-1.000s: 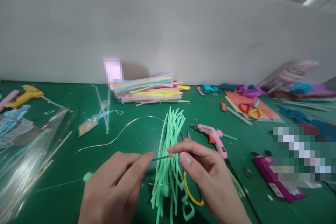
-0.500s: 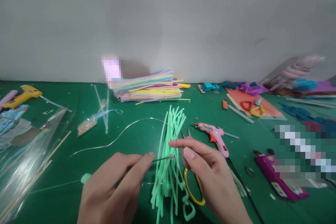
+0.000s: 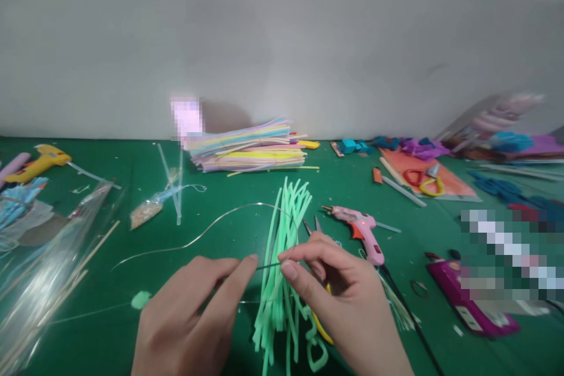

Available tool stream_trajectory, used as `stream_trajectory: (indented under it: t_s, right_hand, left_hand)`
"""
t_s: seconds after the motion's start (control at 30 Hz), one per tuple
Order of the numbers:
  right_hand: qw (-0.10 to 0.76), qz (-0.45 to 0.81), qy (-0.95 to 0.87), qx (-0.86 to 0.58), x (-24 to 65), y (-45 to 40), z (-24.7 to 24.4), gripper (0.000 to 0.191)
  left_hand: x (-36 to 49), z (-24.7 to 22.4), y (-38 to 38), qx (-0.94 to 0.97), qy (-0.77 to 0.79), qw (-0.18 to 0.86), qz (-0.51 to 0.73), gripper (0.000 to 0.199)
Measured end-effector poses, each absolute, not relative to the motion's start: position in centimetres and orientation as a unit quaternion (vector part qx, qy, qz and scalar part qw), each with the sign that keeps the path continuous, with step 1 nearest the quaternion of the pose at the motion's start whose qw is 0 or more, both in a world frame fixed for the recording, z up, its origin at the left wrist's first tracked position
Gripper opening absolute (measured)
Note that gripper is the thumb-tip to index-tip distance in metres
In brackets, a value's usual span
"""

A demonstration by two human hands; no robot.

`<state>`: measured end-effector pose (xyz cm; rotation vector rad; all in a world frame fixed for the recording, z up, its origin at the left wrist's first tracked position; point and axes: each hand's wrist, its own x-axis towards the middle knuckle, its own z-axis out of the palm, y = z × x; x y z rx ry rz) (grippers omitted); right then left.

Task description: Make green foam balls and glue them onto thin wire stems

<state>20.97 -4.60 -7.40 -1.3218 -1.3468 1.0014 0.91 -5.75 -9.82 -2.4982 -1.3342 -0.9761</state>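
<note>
My left hand pinches one end of a thin dark stem, held level above the table. The thumb and index finger of my right hand close on the stem's other end, with the tip hidden between them. A long thin wire arcs from the left over to my right hand. Beneath both hands lies a loose bundle of mint-green fuzzy sticks. Scissors with a yellow handle are partly covered by my right hand.
A pink glue gun lies right of the bundle, its black cord running down. Pastel sticks are stacked by the wall. A yellow glue gun and clear plastic bags lie left. A purple case is at right.
My right thumb and index finger have moved down and left and closed on the stem's end. The wire's arc has shifted slightly. My left hand has barely moved.
</note>
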Motion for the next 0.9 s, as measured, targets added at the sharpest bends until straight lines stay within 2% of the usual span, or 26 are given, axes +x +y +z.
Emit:
stream_trajectory:
  t_s: [0.43,0.5,0.53,0.6,0.63,0.67,0.77,0.83,0.9]
  right_hand:
    - [0.473,0.375,-0.562,-0.566,20.5,-4.9,-7.6,0.018]
    - [0.462,0.372,-0.575,-0.564,20.9,-5.1,-7.4,0.012]
    - [0.452,0.37,-0.586,-0.562,21.1,-5.3,-7.3,0.016]
    - [0.435,0.342,-0.612,-0.566,21.4,-5.7,-7.0,0.047]
    - [0.433,0.306,-0.627,-0.571,21.5,-6.0,-7.0,0.056]
    - [0.436,0.256,-0.641,-0.577,21.6,-6.2,-6.9,0.055]
    - [0.455,0.063,-0.689,-0.56,21.3,-6.5,-7.1,0.028]
    - [0.451,-0.035,-0.719,-0.528,20.9,-6.3,-7.3,0.023]
    - [0.442,-0.082,-0.738,-0.504,20.6,-5.9,-7.4,0.019]
  left_hand:
    - [1.0,-10.1,-5.8,-0.836,-0.434,0.049,-0.332,0.04]
    - [0.9,-10.2,-5.7,-0.832,-0.441,0.047,-0.333,0.039]
    - [0.9,-10.2,-5.8,-0.828,-0.445,0.045,-0.337,0.037]
    - [1.0,-10.0,-5.8,-0.817,-0.461,0.029,-0.345,0.033]
    - [1.1,-9.9,-5.9,-0.81,-0.468,0.019,-0.352,0.032]
    - [1.2,-9.8,-6.0,-0.803,-0.474,0.012,-0.361,0.03]
    - [1.2,-9.6,-6.3,-0.802,-0.46,0.006,-0.381,0.029]
    - [1.1,-9.8,-6.5,-0.814,-0.438,0.025,-0.381,0.032]
    - [0.8,-10.1,-6.7,-0.825,-0.426,0.049,-0.367,0.036]
